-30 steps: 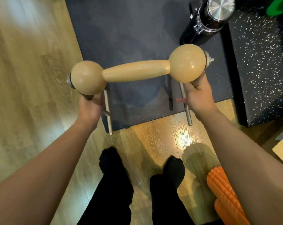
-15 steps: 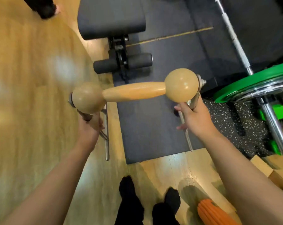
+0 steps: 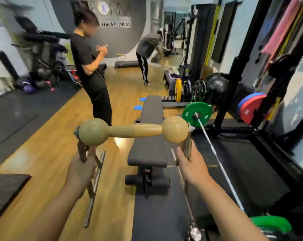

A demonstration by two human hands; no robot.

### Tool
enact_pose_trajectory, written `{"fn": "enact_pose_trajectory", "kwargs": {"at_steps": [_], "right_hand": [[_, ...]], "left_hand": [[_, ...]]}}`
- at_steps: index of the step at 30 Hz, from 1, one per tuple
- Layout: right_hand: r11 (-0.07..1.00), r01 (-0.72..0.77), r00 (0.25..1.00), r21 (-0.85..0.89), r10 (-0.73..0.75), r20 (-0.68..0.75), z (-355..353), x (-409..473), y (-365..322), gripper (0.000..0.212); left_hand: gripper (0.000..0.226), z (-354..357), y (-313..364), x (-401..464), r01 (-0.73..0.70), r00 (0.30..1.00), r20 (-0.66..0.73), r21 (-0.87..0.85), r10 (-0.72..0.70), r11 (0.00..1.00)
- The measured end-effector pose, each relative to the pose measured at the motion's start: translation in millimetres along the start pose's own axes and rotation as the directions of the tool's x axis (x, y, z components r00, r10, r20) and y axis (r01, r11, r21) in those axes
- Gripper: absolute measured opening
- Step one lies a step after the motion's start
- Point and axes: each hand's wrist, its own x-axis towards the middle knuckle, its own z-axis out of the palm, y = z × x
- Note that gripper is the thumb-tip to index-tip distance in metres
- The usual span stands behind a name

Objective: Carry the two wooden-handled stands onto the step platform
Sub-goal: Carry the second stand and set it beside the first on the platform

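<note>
I hold one wooden-handled stand (image 3: pixel 138 130) up in front of me, level, with a round wooden ball at each end of its handle. My left hand (image 3: pixel 83 168) grips the metal upright under the left ball. My right hand (image 3: pixel 190 164) grips the upright under the right ball. The stand's metal foot bars hang below each hand. A second stand and a step platform are hard to make out; a low black platform (image 3: pixel 126 64) lies far off by the back wall.
A black weight bench (image 3: pixel 149 136) stands straight ahead. A barbell with a green plate (image 3: pixel 196 113) lies to its right beside a black rack (image 3: pixel 237 84). One person (image 3: pixel 91 70) stands ahead on the left, another (image 3: pixel 147 49) bends over farther back. Black mats cover the left floor.
My view has lifted from the floor at my feet to the whole gym room. Both hands keep the same grip on the stand, still held level in front of me.
</note>
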Motion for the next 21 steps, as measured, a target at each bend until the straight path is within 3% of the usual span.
{"fn": "enact_pose_trajectory", "kwargs": {"at_steps": [4,8,14,21], "right_hand": [[0.991,0.129,0.991,0.023,-0.128,-0.043,-19,25,-95,0.019],[0.971,0.228,0.973,0.07,-0.225,-0.047,-23,42,-171,0.019],[0.95,0.268,0.963,0.159,-0.268,-0.024,-4,59,-262,0.006],[0.929,0.336,0.942,0.154,-0.334,-0.042,66,75,-361,0.01]], "left_hand": [[0.058,-45,97,9,-0.16,0.986,-0.05,-0.016,0.16,0.987],[0.059,-88,159,17,-0.239,0.967,-0.1,-0.047,0.234,0.97],[0.043,-154,210,40,-0.266,0.956,-0.14,-0.032,0.259,0.964],[0.045,-260,252,80,-0.304,0.94,-0.166,-0.021,0.296,0.952]]}}
